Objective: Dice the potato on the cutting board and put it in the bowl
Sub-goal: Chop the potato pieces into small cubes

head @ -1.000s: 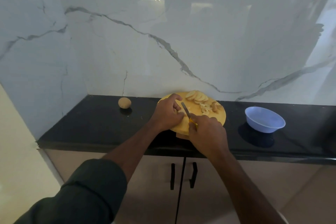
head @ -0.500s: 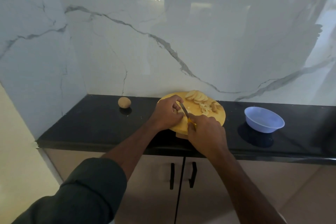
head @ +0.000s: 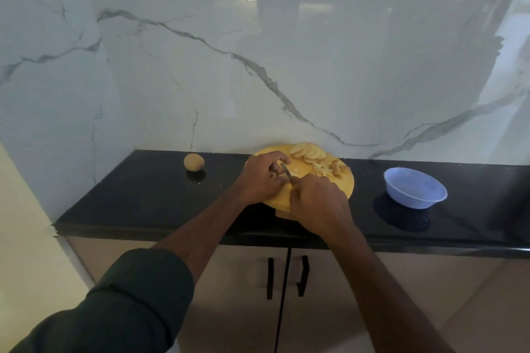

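Here, a white marble wall (head: 286, 37) with grey veins stands behind a black countertop (head: 143, 198). Below it, beige cabinet doors (head: 235, 295) carry two black handles (head: 302, 275).

Round yellow cutting board (head: 342, 185): lies on the countertop, against the wall. Blue bowl (head: 415, 188): on the countertop, well apart to the right of the board. Whole potato (head: 194, 162): on the countertop, left of the board, apart from it.

Left hand (head: 262, 178): forearm reaching in from a dark sleeve (head: 120, 304), fingers curled down over a piece on the board; the piece itself is hidden beneath them. Right hand (head: 318, 203): fist clenched round the yellow handle of a knife (head: 286, 171), blade angled up toward the left fingers.

Potato slices (head: 308, 152): fanned at the board's far edge. Diced potato pieces (head: 327, 167): heaped just beside the slices, on the board's right part.
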`<state>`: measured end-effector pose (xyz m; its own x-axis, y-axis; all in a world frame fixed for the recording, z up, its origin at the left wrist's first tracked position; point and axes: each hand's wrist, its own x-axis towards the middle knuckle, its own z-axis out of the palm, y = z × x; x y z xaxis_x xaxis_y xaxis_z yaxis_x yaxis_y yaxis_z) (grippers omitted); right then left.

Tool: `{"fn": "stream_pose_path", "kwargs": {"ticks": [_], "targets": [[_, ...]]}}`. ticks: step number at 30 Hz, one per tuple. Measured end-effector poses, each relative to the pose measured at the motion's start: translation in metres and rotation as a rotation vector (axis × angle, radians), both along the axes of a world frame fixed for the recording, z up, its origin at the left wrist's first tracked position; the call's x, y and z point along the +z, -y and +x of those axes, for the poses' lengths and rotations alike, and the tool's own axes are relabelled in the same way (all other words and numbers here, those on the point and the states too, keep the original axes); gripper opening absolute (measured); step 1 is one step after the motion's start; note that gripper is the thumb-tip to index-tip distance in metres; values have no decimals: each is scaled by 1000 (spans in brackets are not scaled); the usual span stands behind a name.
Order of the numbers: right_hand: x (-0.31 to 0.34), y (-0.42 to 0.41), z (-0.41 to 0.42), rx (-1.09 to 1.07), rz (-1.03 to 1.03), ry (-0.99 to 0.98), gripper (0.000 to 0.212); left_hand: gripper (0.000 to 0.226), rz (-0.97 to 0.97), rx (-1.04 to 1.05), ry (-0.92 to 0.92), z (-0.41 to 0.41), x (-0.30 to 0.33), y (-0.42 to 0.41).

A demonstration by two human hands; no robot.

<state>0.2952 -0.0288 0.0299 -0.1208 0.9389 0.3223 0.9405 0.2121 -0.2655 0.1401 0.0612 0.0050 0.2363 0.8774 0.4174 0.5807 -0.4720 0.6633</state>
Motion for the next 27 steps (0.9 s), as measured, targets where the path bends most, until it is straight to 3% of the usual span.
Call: {"fn": "stream_pose_path", "kwargs": {"ticks": [7, 14, 22, 27], "targets": [[0, 15, 5, 30, -30, 42, 35, 21, 59, -6, -145, 5, 4, 2], [3, 33, 18, 51, -38, 95, 37, 18, 77, -39, -148, 2, 6, 3], [6, 28, 32, 66, -54, 153, 44, 48, -59, -62, -109, -14, 14, 3], [0, 31, 35, 74, 2, 81, 44, 48, -29, 23, -102, -20, 11, -1]]}}
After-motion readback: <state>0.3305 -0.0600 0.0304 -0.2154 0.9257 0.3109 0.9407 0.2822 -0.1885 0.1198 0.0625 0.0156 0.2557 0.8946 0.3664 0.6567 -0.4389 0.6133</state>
